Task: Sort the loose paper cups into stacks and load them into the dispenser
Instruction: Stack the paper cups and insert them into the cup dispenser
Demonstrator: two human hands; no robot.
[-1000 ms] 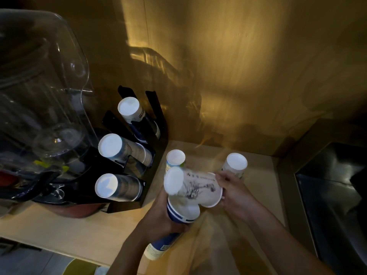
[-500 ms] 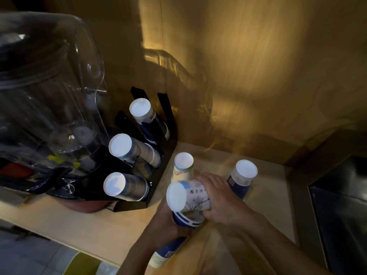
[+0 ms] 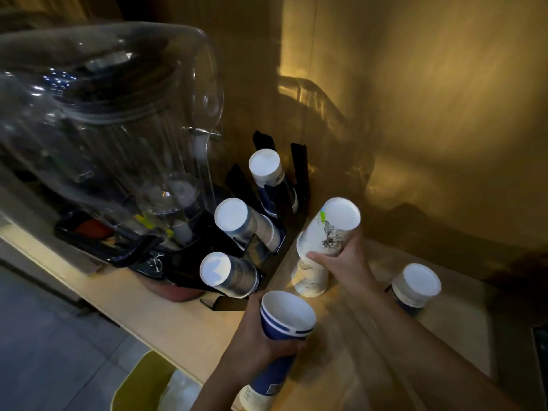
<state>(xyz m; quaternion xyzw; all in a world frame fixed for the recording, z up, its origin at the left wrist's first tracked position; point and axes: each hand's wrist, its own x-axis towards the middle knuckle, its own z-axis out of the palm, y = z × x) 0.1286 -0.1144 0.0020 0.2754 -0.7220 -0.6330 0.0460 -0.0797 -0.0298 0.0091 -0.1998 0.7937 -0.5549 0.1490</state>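
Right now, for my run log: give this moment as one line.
left hand: holds blue stack, mouth up | right hand: lowering white cup onto white stack | dispenser: three slots filled

— Is there any writing I could read on these cups?

— Nothing legible. The white cup (image 3: 329, 229) in the right hand (image 3: 344, 262) carries a dark ink-style drawing and a green mark, but no letters I can make out. The blue stack (image 3: 278, 345) in the left hand (image 3: 261, 339) has a pale label patch low down, with print too small and blurred to read.

— And the dispenser?

— The cups in the black dispenser (image 3: 299, 173) show faint printed lines, unreadable.
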